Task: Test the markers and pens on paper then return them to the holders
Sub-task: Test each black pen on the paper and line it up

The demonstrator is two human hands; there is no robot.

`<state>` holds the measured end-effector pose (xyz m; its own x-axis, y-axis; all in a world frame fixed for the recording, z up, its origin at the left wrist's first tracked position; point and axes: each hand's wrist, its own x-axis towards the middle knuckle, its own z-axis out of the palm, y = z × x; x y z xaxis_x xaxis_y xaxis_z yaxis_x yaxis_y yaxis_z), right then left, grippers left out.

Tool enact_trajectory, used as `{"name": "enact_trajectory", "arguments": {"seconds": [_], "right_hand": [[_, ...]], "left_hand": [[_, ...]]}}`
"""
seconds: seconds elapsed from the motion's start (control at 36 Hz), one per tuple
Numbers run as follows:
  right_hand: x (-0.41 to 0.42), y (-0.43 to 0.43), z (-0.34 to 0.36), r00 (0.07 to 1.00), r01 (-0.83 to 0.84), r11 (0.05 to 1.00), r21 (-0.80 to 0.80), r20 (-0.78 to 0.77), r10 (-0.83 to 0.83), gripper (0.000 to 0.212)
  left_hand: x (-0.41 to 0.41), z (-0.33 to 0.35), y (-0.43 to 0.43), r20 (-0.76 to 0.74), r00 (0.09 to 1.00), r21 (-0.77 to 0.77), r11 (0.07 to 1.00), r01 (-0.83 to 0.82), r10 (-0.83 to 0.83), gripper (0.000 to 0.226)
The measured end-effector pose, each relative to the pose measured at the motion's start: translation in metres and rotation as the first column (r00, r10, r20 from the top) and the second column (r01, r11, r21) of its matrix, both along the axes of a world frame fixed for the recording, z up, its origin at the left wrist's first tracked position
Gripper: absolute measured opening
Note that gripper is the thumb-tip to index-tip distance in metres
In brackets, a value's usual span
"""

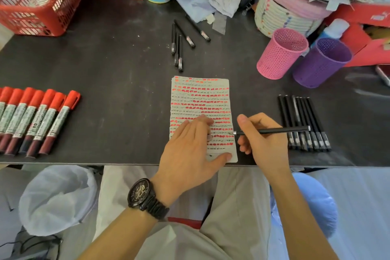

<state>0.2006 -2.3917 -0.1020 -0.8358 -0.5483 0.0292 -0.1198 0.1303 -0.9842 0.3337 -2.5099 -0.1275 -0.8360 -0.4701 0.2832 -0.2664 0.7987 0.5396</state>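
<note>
Left hand [190, 150]: fingers straight and spread, pressing flat on paper [200, 99].
Right hand [263, 139]: fingers curled round black pen [278, 131], tip at the paper's right edge.
Dark desk [116, 65]: paper at near edge; red markers [35, 120] rowed left; black pens [304, 120] rowed right; pink holder [280, 53] and purple holder [320, 63] behind.
Red box [377, 17]: Puma mark.

Left hand [190, 150] flat, right hand [262, 140] round pen [278, 131]

bare dark table [118, 65] left of paper [200, 99], pens [179, 48] beyond (loose), holders [281, 54] right
</note>
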Motion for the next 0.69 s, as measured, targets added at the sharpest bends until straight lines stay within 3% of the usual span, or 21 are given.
{"name": "enact_trajectory", "arguments": {"seconds": [0.33, 0.69], "right_hand": [[0.003, 0.000, -0.018, 0.972, 0.091, 0.985, 0.146, -0.229, -0.056, 0.029], [0.004, -0.003, -0.021, 0.960, 0.091, 0.981, 0.169, -0.275, -0.042, 0.029]], "left_hand": [[-0.001, -0.004, 0.003, -0.024, 0.999, 0.032, 0.998, -0.046, 0.046, 0.060], [-0.001, -0.003, 0.002, -0.036, 0.997, 0.043, 0.997, -0.061, 0.062, 0.061]]}}
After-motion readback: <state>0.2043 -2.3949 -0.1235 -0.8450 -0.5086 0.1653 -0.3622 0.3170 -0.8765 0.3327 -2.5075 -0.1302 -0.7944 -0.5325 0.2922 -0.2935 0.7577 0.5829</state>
